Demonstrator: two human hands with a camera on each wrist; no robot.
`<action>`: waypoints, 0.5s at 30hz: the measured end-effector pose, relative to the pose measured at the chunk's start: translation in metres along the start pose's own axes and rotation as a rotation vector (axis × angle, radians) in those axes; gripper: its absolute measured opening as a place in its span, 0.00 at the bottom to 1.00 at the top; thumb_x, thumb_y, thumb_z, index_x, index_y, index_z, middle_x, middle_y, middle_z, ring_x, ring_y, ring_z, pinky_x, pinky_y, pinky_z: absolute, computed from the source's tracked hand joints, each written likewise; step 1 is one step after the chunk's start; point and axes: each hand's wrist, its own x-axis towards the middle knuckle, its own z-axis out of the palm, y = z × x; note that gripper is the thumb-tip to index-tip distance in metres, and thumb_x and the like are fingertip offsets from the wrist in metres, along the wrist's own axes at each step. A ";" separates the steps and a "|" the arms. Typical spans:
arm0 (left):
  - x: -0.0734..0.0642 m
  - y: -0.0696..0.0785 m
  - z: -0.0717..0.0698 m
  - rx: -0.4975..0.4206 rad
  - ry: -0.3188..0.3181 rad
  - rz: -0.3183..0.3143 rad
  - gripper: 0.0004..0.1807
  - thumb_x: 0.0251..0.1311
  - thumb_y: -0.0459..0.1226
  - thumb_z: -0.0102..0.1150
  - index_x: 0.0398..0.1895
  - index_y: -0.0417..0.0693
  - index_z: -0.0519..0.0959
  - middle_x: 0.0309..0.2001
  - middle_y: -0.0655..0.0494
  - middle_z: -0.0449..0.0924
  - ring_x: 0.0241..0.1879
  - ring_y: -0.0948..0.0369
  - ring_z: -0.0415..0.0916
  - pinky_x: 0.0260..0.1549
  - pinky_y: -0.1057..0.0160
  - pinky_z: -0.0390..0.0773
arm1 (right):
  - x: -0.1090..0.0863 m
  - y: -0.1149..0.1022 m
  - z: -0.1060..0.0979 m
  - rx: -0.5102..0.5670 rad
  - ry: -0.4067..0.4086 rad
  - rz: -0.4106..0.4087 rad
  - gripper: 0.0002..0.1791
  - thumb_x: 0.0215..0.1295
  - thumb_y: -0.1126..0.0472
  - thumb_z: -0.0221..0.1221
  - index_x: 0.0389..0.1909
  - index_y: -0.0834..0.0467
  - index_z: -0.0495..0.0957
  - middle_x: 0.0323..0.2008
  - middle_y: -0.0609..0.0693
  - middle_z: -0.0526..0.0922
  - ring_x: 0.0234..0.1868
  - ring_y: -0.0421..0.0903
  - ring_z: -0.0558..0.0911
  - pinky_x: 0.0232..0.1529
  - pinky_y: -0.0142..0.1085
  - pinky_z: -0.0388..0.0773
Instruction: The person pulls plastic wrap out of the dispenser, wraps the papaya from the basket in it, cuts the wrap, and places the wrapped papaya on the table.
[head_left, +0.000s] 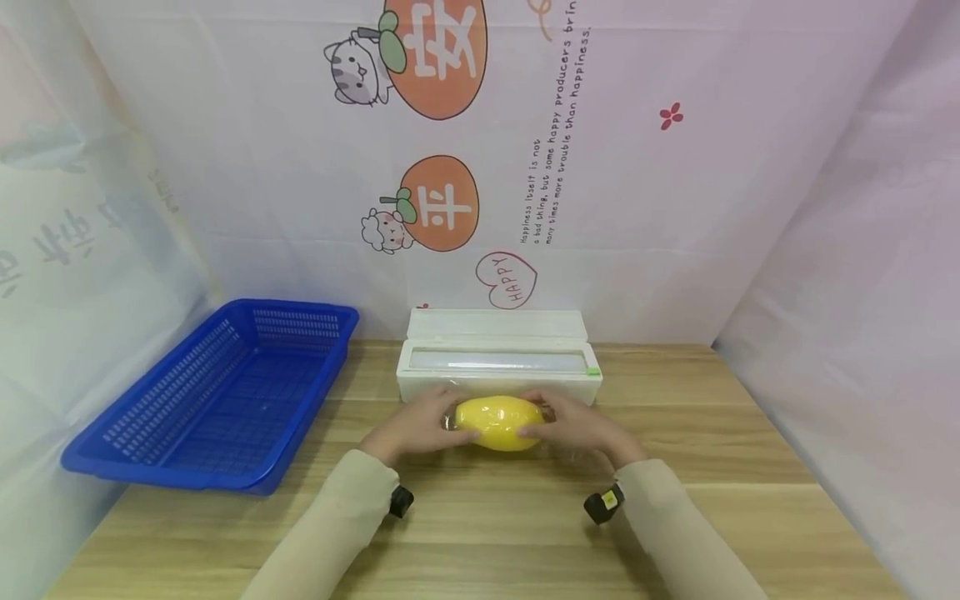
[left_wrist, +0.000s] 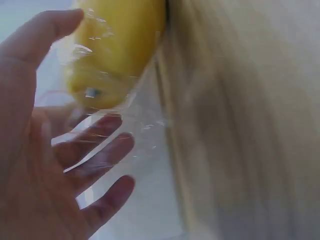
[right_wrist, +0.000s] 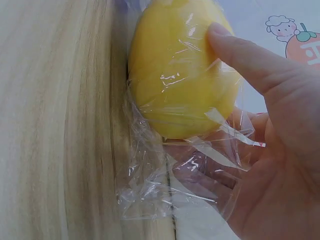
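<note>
Both hands hold a yellow oval fruit (head_left: 499, 422), wrapped in clear cling film (right_wrist: 150, 185), above the wooden table. The left hand (head_left: 426, 422) is at its left end. In the left wrist view that thumb lies against the fruit (left_wrist: 117, 50), and the fingers spread behind the film at its tip. My right hand (head_left: 576, 423) has the other end, its thumb pressed on the fruit's side in the right wrist view, with fingers partly hidden behind crumpled loose film. Just behind the hands stands a white cling film dispenser (head_left: 495, 385), its lid raised.
A blue plastic basket (head_left: 300, 442) with slotted sides stands on the left of the wooden table (head_left: 480, 533). Printed white sheets (head_left: 637, 208) hang at the back and both sides. The dispenser's green-tipped slider (head_left: 592, 372) sits at its right end.
</note>
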 end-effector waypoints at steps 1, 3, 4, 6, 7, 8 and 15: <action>-0.001 0.004 -0.002 0.045 0.019 -0.001 0.37 0.59 0.58 0.66 0.67 0.49 0.73 0.59 0.51 0.74 0.57 0.56 0.71 0.59 0.50 0.73 | 0.000 0.000 0.000 -0.003 0.000 0.007 0.34 0.61 0.44 0.68 0.64 0.53 0.72 0.62 0.51 0.75 0.65 0.58 0.72 0.65 0.58 0.67; 0.001 0.012 -0.005 0.103 0.049 0.031 0.39 0.58 0.56 0.68 0.69 0.49 0.71 0.60 0.51 0.73 0.58 0.55 0.71 0.59 0.51 0.73 | 0.001 -0.001 0.000 -0.006 0.001 0.015 0.34 0.61 0.43 0.69 0.64 0.52 0.72 0.63 0.51 0.75 0.64 0.57 0.73 0.64 0.57 0.68; 0.002 0.016 -0.006 0.124 0.060 0.056 0.39 0.57 0.55 0.69 0.69 0.50 0.71 0.60 0.52 0.74 0.57 0.55 0.71 0.59 0.52 0.73 | 0.001 -0.002 -0.001 -0.011 0.005 0.010 0.33 0.61 0.43 0.69 0.64 0.52 0.72 0.63 0.51 0.75 0.64 0.57 0.73 0.64 0.57 0.69; 0.005 0.022 -0.005 0.181 0.075 0.113 0.37 0.56 0.53 0.71 0.67 0.52 0.72 0.59 0.55 0.74 0.57 0.57 0.72 0.60 0.54 0.72 | 0.001 -0.002 -0.001 -0.025 0.013 0.010 0.33 0.60 0.43 0.69 0.64 0.51 0.73 0.62 0.51 0.75 0.63 0.55 0.74 0.63 0.56 0.70; 0.007 0.024 -0.004 0.205 0.076 0.131 0.35 0.56 0.53 0.71 0.66 0.55 0.73 0.60 0.56 0.74 0.59 0.57 0.71 0.61 0.54 0.70 | 0.002 -0.002 -0.001 -0.029 0.016 0.006 0.33 0.60 0.42 0.69 0.63 0.51 0.73 0.62 0.50 0.76 0.62 0.55 0.74 0.63 0.56 0.70; 0.008 0.025 -0.003 0.219 0.078 0.144 0.34 0.55 0.52 0.72 0.65 0.56 0.74 0.61 0.57 0.75 0.60 0.57 0.70 0.62 0.54 0.68 | 0.002 -0.002 -0.001 -0.030 0.015 -0.002 0.34 0.60 0.42 0.69 0.64 0.52 0.73 0.62 0.50 0.76 0.62 0.54 0.74 0.63 0.56 0.70; 0.011 0.016 0.010 0.227 0.109 0.126 0.30 0.52 0.49 0.75 0.60 0.58 0.78 0.61 0.60 0.76 0.62 0.57 0.69 0.65 0.51 0.64 | -0.003 -0.001 0.002 -0.066 0.050 -0.046 0.37 0.64 0.44 0.66 0.70 0.53 0.68 0.67 0.51 0.72 0.67 0.55 0.70 0.65 0.57 0.67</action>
